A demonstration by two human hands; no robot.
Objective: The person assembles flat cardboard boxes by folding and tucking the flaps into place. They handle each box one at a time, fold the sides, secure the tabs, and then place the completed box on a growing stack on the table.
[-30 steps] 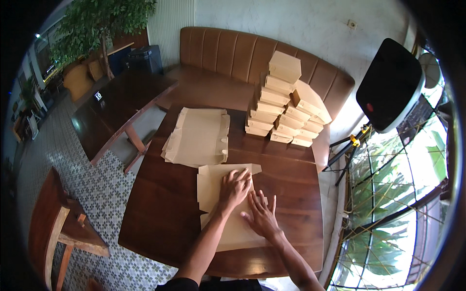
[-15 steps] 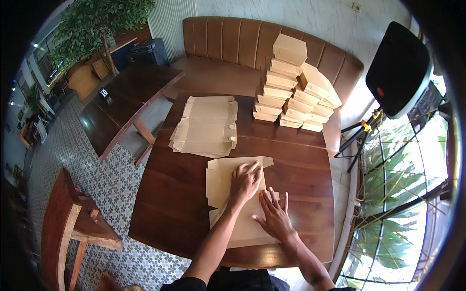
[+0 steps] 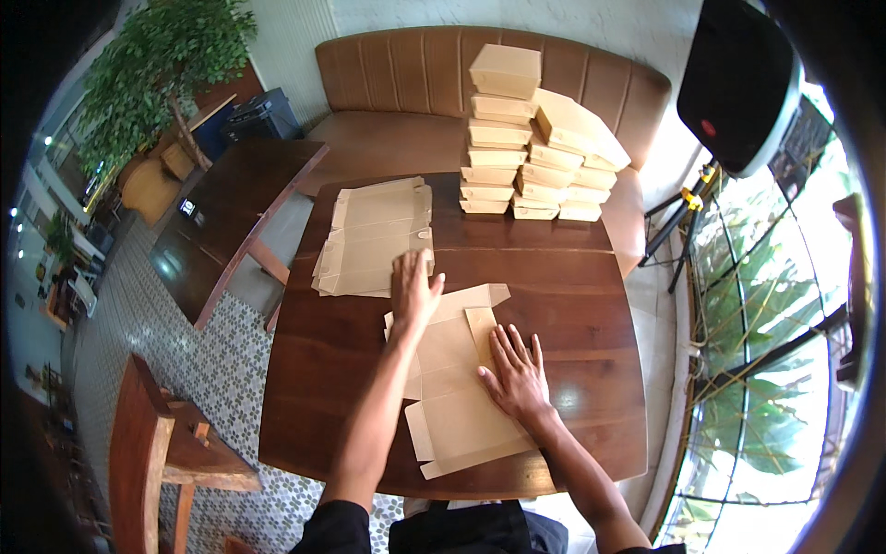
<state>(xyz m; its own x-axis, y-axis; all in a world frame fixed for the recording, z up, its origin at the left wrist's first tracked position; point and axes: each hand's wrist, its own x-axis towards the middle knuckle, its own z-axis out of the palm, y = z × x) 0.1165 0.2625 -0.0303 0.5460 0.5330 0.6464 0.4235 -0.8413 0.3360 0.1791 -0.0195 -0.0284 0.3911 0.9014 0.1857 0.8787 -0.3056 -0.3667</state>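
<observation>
A flat sheet of brown cardboard, a box blank (image 3: 466, 388), lies in front of me with creases and side flaps. A narrow flap along its right edge is folded inward. My right hand (image 3: 519, 377) rests on the blank's right side, open, fingers stretched forward and palm down. Near the blank's upper left corner is my left hand (image 3: 413, 291). Its fingers are loosely bent with the thumb apart, and I see nothing in it. Just beyond it sits a stack of flat box blanks (image 3: 374, 235), partly covered by the hand.
Folded cardboard boxes (image 3: 498, 137) stand in tall piles at the table's far right. Beneath everything is a dark wooden table (image 3: 591, 388). Behind it runs a brown bench (image 3: 397, 78). A black speaker (image 3: 738, 92) on a stand is at the right, another table (image 3: 235, 198) at the left.
My left hand has moved from the blank's right flap to its upper left corner. The right flap now shows folded in, and the blank has turned slightly. My right hand stays on its right side.
</observation>
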